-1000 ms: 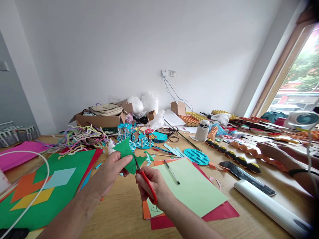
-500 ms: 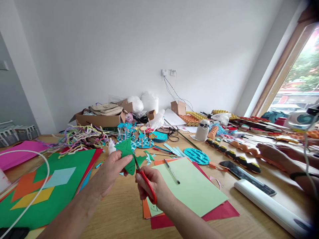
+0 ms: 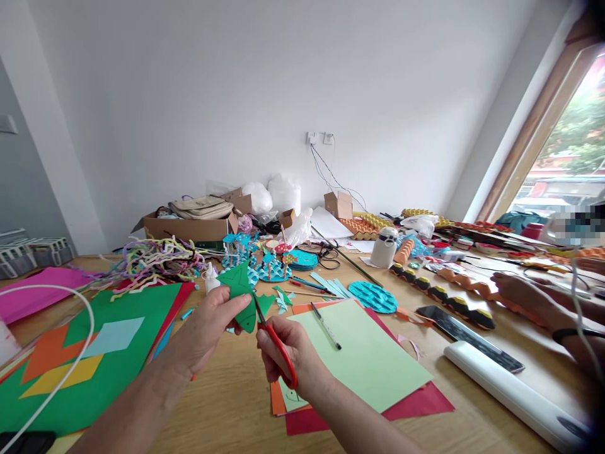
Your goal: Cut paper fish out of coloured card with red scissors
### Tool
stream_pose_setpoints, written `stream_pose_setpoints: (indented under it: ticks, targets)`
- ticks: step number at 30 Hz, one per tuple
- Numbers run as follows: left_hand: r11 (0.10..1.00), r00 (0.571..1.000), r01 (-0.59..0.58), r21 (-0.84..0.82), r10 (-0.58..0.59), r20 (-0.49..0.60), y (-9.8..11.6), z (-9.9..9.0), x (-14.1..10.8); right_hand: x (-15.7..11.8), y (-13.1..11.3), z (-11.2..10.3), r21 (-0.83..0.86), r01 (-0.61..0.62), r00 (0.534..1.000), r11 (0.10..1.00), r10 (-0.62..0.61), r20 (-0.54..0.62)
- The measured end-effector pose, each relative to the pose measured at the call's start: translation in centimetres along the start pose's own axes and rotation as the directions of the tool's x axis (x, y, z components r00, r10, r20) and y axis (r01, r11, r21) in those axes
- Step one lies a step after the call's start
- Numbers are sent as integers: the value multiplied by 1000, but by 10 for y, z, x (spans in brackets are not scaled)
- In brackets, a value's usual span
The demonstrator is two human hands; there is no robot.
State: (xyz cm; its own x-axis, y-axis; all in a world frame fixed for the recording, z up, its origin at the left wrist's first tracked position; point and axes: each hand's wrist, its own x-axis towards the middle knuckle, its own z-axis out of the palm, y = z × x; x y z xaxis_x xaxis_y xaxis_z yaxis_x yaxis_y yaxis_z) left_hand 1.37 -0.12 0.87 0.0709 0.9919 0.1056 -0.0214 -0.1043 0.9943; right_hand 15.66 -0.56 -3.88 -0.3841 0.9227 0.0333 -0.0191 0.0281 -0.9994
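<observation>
On the table (image 3: 231, 391) beyond scissors (image 3: 283, 353), bag (image 3: 201, 208) tops carton (image 3: 184, 231).

Paper cutout (image 3: 246, 318) left of scissors (image 3: 284, 354); pen (image 3: 326, 326) on paper stack (image 3: 373, 359) (phone (image 3: 472, 340) farther right); bag (image 3: 201, 207) atop cardboard box (image 3: 189, 229) behind.

Wooden table (image 3: 227, 403): phone (image 3: 472, 338), paper stack (image 3: 368, 366), pipe cleaners (image 3: 163, 260).

The left hand (image 3: 212, 325) hides some green paper (image 3: 246, 317), while a dark object (image 3: 26, 442) cropped lower left seems phone-like.
</observation>
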Motion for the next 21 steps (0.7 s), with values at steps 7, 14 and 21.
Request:
stream_pose_setpoints:
  ticks: [7,14,21]
  targets:
    - [1000,1000,-6,-5,6,-25,1,0,0,1,0,0,-14,-3,1000,1000,3,3]
    - [997,997,-54,48,57,-60,0,1,1,1,1,0,-28,-21,1000,999,21,12]
    - [999,999,-3,33,4,-35,-1,-1,1,2,1,0,-12,-11,1000,1000,11,3]
